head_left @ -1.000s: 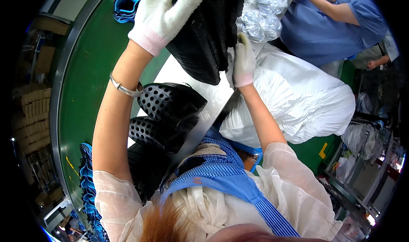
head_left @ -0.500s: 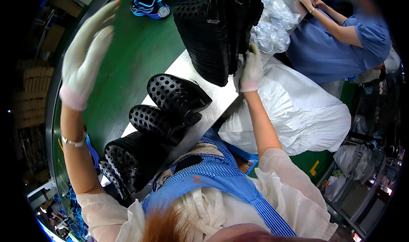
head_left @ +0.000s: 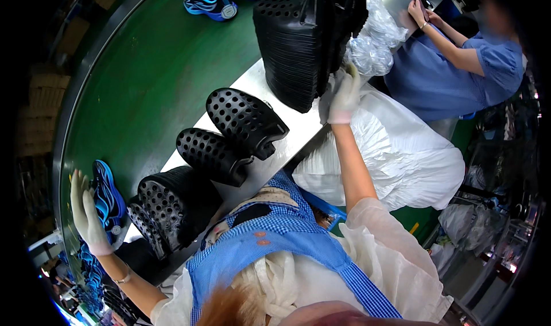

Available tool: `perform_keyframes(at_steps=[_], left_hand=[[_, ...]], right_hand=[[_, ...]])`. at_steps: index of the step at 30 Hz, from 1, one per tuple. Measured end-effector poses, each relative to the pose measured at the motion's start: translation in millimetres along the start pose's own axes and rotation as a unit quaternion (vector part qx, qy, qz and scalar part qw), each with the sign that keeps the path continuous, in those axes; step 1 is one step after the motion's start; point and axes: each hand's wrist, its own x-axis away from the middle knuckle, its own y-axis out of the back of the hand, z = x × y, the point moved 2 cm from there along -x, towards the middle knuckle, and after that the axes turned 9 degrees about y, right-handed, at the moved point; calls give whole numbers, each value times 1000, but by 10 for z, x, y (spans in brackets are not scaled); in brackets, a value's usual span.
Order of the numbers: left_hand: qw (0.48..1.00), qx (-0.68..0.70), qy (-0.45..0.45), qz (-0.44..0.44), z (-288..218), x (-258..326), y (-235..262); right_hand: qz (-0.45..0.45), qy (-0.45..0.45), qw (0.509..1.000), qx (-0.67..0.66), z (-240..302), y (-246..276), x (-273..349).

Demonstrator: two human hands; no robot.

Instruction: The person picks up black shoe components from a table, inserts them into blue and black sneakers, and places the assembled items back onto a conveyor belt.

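Fingers, right: my gloved right hand is pressed flat against the near side of the tall stack of black clogs, fingers spread, steadying rather than gripping it.
Fingers, left: my left hand is loose and outstretched, fingertips touching the blue sandal at the near-left edge of the green belt; I cannot tell whether it has hold of the strap yet.
Stack position: upright at the far end of the steel table, leaning a little toward the belt.
Handling, stack: I judge it light but top-heavy, foam soles nested loosely; best taken low and from both sides, or it may fan apart.
Handling, sandal: soft, bendy, easy to pinch by the sole edge.
Nearby on the table: three single perforated black clogs lie along its belt-side edge.
Beyond: a white bulging sack sits off the right edge, crumpled clear bags behind the stack, and a co-worker in blue at the far-right corner.
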Motion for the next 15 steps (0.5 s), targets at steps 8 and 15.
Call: perform_keyframes(at_steps=[8,15], left_hand=[[969,-17,154,-192,1268,1204,252],[951,-152,180,-200,1823,1896,-368]], right_hand=[[166,104,979,-48,1291,474,721],[513,272,799,-154,1787,73,1119]])
